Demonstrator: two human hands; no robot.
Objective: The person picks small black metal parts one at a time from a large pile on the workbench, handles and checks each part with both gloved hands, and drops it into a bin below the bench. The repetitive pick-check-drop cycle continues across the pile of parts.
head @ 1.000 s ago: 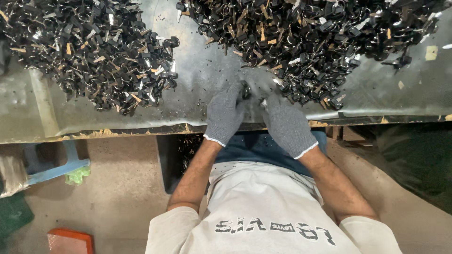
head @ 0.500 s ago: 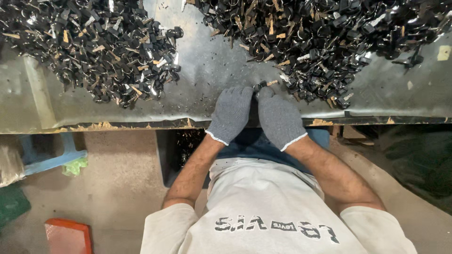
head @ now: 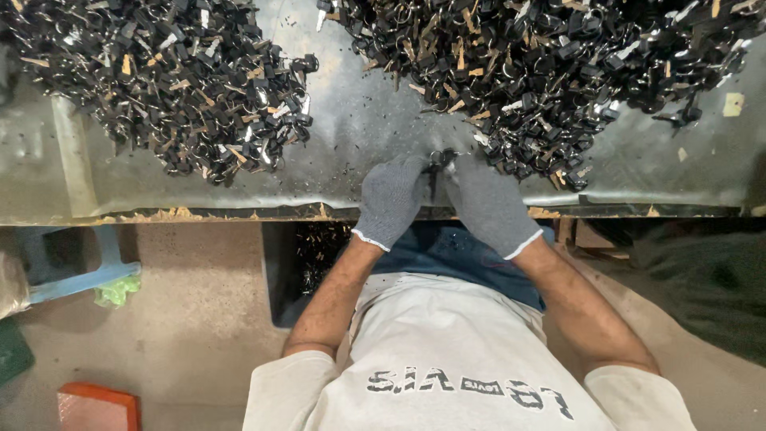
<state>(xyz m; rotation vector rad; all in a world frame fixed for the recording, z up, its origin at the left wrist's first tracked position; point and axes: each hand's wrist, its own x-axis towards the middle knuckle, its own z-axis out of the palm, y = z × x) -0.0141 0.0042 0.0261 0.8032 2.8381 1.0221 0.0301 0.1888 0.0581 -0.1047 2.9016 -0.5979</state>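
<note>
Black clip point(head: 441, 157) sits at the table point(head: 351, 132) edge, pinched between both gloved hands: left hand point(head: 391, 199) and right hand point(head: 488, 203) are pressed together around it. Two big heaps, left pile point(head: 171, 80) and right pile point(head: 542, 72), look unworked. Bin point(head: 307, 255) under the table holds only some pieces, so much seems left

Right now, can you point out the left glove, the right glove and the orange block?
left glove point(head: 389, 199), head view, back of the hand
right glove point(head: 488, 203), head view, back of the hand
orange block point(head: 97, 407), head view, top face, on the floor
</note>
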